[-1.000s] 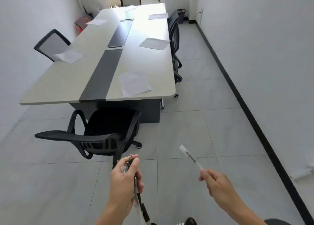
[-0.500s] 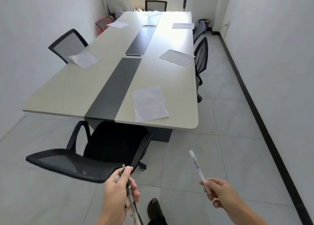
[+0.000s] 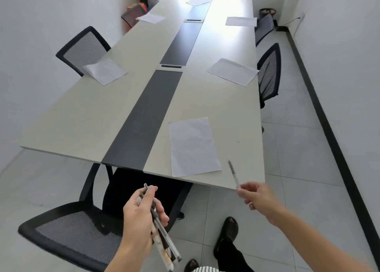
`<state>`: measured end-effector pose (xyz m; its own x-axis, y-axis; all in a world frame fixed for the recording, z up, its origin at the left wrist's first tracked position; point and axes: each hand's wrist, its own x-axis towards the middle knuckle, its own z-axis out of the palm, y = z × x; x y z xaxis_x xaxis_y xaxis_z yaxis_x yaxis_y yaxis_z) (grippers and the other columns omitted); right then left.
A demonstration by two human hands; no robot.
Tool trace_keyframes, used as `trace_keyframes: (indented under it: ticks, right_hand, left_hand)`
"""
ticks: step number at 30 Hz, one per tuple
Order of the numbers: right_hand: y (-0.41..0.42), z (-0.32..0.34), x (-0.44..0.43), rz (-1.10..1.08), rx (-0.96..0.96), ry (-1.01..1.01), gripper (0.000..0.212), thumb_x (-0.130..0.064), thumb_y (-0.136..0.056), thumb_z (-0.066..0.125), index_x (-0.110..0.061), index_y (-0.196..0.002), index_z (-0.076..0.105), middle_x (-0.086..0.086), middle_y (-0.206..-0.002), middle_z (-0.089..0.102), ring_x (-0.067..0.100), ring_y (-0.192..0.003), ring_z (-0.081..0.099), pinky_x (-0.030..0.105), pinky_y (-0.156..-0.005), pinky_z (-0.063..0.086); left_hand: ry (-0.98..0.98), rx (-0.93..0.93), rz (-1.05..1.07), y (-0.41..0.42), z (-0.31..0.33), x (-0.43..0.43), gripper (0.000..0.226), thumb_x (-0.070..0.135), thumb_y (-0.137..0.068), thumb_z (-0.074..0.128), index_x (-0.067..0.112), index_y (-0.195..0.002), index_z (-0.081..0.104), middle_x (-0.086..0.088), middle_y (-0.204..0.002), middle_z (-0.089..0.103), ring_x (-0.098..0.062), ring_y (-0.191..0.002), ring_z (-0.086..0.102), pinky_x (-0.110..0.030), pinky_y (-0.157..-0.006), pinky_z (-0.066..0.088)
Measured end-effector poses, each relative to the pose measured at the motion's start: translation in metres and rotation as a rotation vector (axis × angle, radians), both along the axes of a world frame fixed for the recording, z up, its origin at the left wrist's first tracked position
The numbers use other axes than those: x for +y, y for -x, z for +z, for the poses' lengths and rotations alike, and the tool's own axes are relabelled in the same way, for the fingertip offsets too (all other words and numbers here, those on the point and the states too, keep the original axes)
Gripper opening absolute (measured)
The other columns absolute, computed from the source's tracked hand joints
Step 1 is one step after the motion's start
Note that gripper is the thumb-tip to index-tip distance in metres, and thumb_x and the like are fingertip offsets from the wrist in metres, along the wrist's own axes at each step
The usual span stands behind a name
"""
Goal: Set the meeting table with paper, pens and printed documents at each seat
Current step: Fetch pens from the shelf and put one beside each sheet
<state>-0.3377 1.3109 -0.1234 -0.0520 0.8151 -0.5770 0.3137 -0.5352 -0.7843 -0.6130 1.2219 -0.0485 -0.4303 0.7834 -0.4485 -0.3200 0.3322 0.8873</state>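
Pen bundle point(image 3: 164, 243), brown-and-cream patterned, is gripped in left hand point(image 3: 139, 216); right hand point(image 3: 259, 197) pinches one clear pen point(image 3: 233, 174).

The left hand point(image 3: 141, 214) and the right hand point(image 3: 259, 197) are left bare, and both forearms point(image 3: 304, 232) are seen uncovered as far as the frame's edge. A black-and-white striped garment point(image 3: 207, 269) is glimpsed at the bottom edge. Dark trousers point(image 3: 234, 257) are worn, with a black round-toed shoe point(image 3: 229, 230); a second shoe point(image 3: 191, 265) is only partly shown.
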Motion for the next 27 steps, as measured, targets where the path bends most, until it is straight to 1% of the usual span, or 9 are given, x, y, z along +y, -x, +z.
trace_keyframes:
  ticks: [7, 9, 11, 12, 14, 18, 22, 25, 27]
  right_hand:
    - [0.018, -0.054, 0.172, 0.093, -0.169, -0.040, 0.012, -0.017, -0.088, 0.070, -0.006, -0.092, 0.066, 0.009, -0.082, 0.065, 0.021, -0.064, 0.057, 0.035, -0.060, 0.052]
    - [0.028, -0.069, 0.214, 0.117, -0.241, -0.050, 0.013, -0.019, -0.087, 0.069, -0.007, -0.090, 0.067, 0.010, -0.082, 0.068, 0.024, -0.066, 0.061, 0.040, -0.069, 0.056]
    - [0.037, -0.084, 0.248, 0.174, -0.355, -0.075, 0.020, -0.023, -0.086, 0.069, -0.008, -0.099, 0.068, 0.010, -0.091, 0.071, 0.029, -0.083, 0.067, 0.041, -0.080, 0.057]
    - [0.041, -0.089, 0.261, 0.221, -0.424, -0.091, 0.025, -0.025, -0.086, 0.067, -0.009, -0.106, 0.067, 0.010, -0.100, 0.070, 0.031, -0.093, 0.067, 0.038, -0.083, 0.054]
    - [0.046, -0.099, 0.276, 0.318, -0.537, -0.100, 0.029, -0.025, -0.088, 0.063, -0.011, -0.113, 0.063, 0.012, -0.112, 0.067, 0.032, -0.104, 0.063, 0.033, -0.083, 0.049]
    - [0.045, -0.115, 0.286, 0.473, -0.668, -0.039, 0.023, -0.027, -0.087, 0.060, -0.014, -0.106, 0.060, 0.013, -0.112, 0.066, 0.032, -0.099, 0.061, 0.036, -0.083, 0.052]
    - [0.043, -0.115, 0.288, 0.482, -0.677, -0.028, 0.026, -0.031, -0.087, 0.061, -0.016, -0.108, 0.058, 0.010, -0.112, 0.066, 0.027, -0.089, 0.057, 0.033, -0.077, 0.048]
    - [0.041, -0.099, 0.280, 0.437, -0.656, -0.048, 0.038, -0.038, -0.088, 0.062, -0.017, -0.119, 0.058, 0.006, -0.114, 0.066, 0.026, -0.099, 0.062, 0.033, -0.080, 0.048]
    - [0.044, -0.077, 0.263, 0.385, -0.588, -0.100, 0.035, -0.039, -0.089, 0.061, -0.019, -0.117, 0.060, 0.000, -0.106, 0.068, 0.022, -0.096, 0.064, 0.032, -0.079, 0.050]
  left_hand:
    - [0.058, 0.040, 0.153, 0.000, 0.000, 0.067, 0.023, 0.024, -0.095, 0.054, 0.004, -0.105, 0.059, -0.007, -0.056, 0.051, -0.017, -0.039, 0.048, -0.026, -0.040, 0.044]
    - [0.069, 0.048, 0.173, -0.001, 0.003, 0.087, 0.024, 0.025, -0.094, 0.055, 0.003, -0.105, 0.059, -0.007, -0.056, 0.051, -0.018, -0.040, 0.049, -0.027, -0.040, 0.044]
    - [0.086, 0.047, 0.200, -0.004, 0.004, 0.105, 0.024, 0.026, -0.094, 0.055, 0.004, -0.105, 0.059, -0.008, -0.058, 0.052, -0.020, -0.042, 0.051, -0.028, -0.045, 0.046]
    - [0.094, 0.044, 0.215, -0.006, 0.003, 0.113, 0.024, 0.026, -0.094, 0.055, 0.005, -0.105, 0.060, -0.008, -0.059, 0.053, -0.021, -0.043, 0.052, -0.030, -0.047, 0.048]
    - [0.114, 0.052, 0.246, -0.012, 0.003, 0.123, 0.022, 0.026, -0.094, 0.055, 0.007, -0.104, 0.060, -0.010, -0.060, 0.054, -0.023, -0.045, 0.053, -0.031, -0.049, 0.049]
    - [0.156, 0.118, 0.286, -0.019, 0.001, 0.134, 0.021, 0.024, -0.096, 0.053, 0.006, -0.101, 0.060, -0.012, -0.063, 0.053, -0.024, -0.045, 0.054, -0.029, -0.042, 0.047]
    - [0.157, 0.148, 0.276, -0.013, -0.003, 0.147, 0.027, 0.025, -0.096, 0.052, -0.002, -0.095, 0.055, -0.009, -0.058, 0.050, -0.024, -0.042, 0.053, -0.029, -0.041, 0.047]
    - [0.135, 0.145, 0.220, -0.005, -0.004, 0.159, 0.025, 0.028, -0.096, 0.052, 0.003, -0.096, 0.055, -0.006, -0.061, 0.050, -0.023, -0.043, 0.054, -0.030, -0.042, 0.048]
    - [0.110, 0.132, 0.168, -0.001, -0.003, 0.167, 0.023, 0.027, -0.096, 0.052, 0.004, -0.096, 0.055, -0.007, -0.065, 0.048, -0.023, -0.044, 0.054, -0.030, -0.042, 0.048]
